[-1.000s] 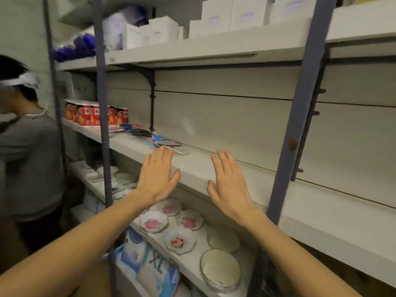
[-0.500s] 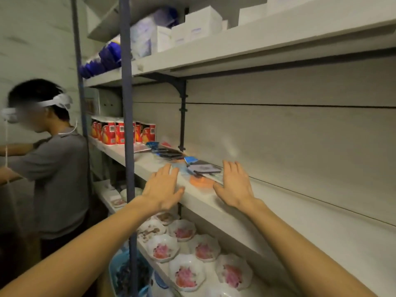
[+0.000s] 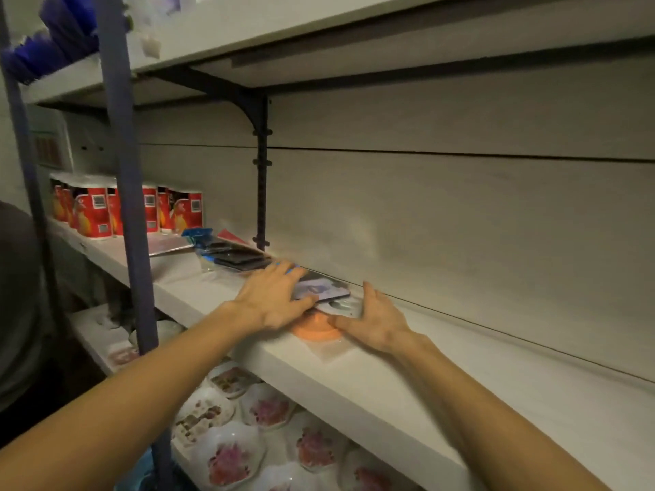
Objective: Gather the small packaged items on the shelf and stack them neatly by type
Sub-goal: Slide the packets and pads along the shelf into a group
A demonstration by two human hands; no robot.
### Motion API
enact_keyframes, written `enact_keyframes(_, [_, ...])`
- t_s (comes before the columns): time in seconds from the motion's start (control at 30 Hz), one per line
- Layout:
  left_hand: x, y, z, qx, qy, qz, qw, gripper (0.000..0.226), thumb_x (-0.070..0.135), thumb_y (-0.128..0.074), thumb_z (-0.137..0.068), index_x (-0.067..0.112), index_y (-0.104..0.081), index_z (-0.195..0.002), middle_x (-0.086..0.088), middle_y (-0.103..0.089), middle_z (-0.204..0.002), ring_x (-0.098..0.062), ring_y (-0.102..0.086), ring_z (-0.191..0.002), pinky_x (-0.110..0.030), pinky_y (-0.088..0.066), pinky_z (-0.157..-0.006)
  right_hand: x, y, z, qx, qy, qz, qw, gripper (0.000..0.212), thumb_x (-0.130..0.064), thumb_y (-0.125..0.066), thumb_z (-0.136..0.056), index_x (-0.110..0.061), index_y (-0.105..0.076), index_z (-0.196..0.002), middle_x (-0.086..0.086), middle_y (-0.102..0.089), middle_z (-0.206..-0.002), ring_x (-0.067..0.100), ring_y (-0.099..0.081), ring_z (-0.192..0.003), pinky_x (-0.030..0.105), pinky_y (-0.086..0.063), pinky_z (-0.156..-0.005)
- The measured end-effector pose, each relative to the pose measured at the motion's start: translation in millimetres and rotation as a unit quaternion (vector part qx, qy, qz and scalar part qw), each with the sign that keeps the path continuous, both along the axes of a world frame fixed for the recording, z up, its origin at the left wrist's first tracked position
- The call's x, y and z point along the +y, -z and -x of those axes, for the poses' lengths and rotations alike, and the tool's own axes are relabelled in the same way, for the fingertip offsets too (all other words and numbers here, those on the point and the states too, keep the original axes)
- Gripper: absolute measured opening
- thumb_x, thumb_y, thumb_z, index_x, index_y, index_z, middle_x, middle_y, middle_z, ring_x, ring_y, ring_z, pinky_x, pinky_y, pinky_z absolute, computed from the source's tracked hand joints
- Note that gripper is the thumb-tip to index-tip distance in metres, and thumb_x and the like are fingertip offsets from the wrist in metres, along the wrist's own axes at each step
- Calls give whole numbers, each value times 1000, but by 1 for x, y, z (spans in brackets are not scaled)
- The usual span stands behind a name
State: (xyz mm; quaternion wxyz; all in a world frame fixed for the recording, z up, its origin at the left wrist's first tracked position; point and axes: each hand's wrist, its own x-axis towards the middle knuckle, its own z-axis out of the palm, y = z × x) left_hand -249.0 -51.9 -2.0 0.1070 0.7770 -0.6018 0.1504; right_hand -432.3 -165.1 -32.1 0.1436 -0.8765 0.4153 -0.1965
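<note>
Down low, under the front edge of the long white shelf board (image 3: 372, 380), sit white bowls with pink flowers (image 3: 227, 462) on a lower shelf. On the white shelf board, the left hand (image 3: 273, 301) lies flat on a dark flat packet (image 3: 320, 290), fingers straight and close together. The right hand (image 3: 375, 320) is just beside it, fingers bent a little and spread, touching a clear packet with an orange round thing inside (image 3: 317, 331) near the front edge. I cannot tell if it grips. To the right, the board is bare up to the wall. Farther left lie more dark flat packets in clear wrap (image 3: 234, 258), then red and white wrapped rolls (image 3: 92, 212) behind a blue metal post (image 3: 131, 214).
</note>
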Motion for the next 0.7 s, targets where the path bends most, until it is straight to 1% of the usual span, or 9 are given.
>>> enact_keyframes(0.03, [-9,2,-3,-5,2,-19,1000,62,68,-44,-94,27,-51,-140,-4,-48,-148,-28,-50,-131,-42,-44,-102,-3,0,0,2,4,-15,1000,106,-73,-66,-76,-12,-26,-153,8,-45,-151,29,-45,-137,36,-40,-107])
enact_keyframes(0.1, [-25,5,-8,-20,-3,-54,998,55,74,-45,-90,27,-59,-116,-3,-62,-126,-27,-59,-110,-39,-47,-84,-9,1,0,9,5,-18,1000,96,-76,-65,-74,-16,-38,-144,4,-56,-140,28,-55,-126,35,-46,-97])
enact_keyframes(0.17, [-36,6,-17,-10,-2,-61,998,55,79,-46,-86,28,-59,-103,0,-64,-107,-25,-60,-99,-36,-40,-74,-13,-1,-1,27,6,1,1000,86,-75,-65,-74,-18,-44,-135,3,-63,-129,29,-60,-117,35,-48,-89])
enact_keyframes(0.23, [-43,1,-27,-6,18,-56,998,56,82,-49,-82,31,-61,-100,3,-64,-101,-25,-62,-100,-34,-40,-72,-15,-6,-2,52,19,26,998,82,-78,-62,-72,-20,-46,-129,3,-67,-118,30,-62,-108,37,-50,-85])
enact_keyframes(0.33, [-49,-12,-42,-19,73,-59,995,43,72,-55,-84,31,-63,-92,0,-69,-97,-28,-65,-98,-33,-42,-70,-9,-16,-7,93,36,66,993,84,-78,-59,-74,-20,-45,-134,4,-69,-113,31,-63,-103,38,-51,-83])
enact_keyframes(0.43, [-53,-22,-57,53,116,-55,990,30,53,-53,-95,28,-62,-82,0,-65,-84,-29,-63,-85,-34,-44,-67,-3,-22,-11,135,31,125,982,83,-76,-52,-81,-22,-39,-144,6,-71,-111,33,-64,-98,39,-52,-82])
enact_keyframes(0.5, [-56,-21,-69,92,123,-21,988,32,47,-50,-99,24,-63,-79,-4,-66,-81,-31,-62,-82,-36,-45,-65,2,-23,-15,154,28,159,975,76,-72,-44,-87,-24,-36,-145,6,-73,-108,34,-66,-96,41,-53,-82])
enact_keyframes(0.6, [-60,-13,-82,147,108,65,981,43,45,-49,-101,18,-55,-67,-13,-69,-81,-38,-64,-84,-37,-45,-64,6,-25,-20,143,47,194,969,62,-64,-30,-97,-23,-36,-144,7,-75,-100,38,-66,-95,42,-52,-80])
enact_keyframes(0.7, [-66,-13,-98,237,111,134,956,43,44,-49,-102,15,-60,-72,-13,-69,-78,-38,-65,-83,-39,-50,-68,12,-35,-27,96,97,224,965,40,-44,-27,-106,-21,-42,-135,12,-69,-83,40,-64,-78,43,-51,-68])
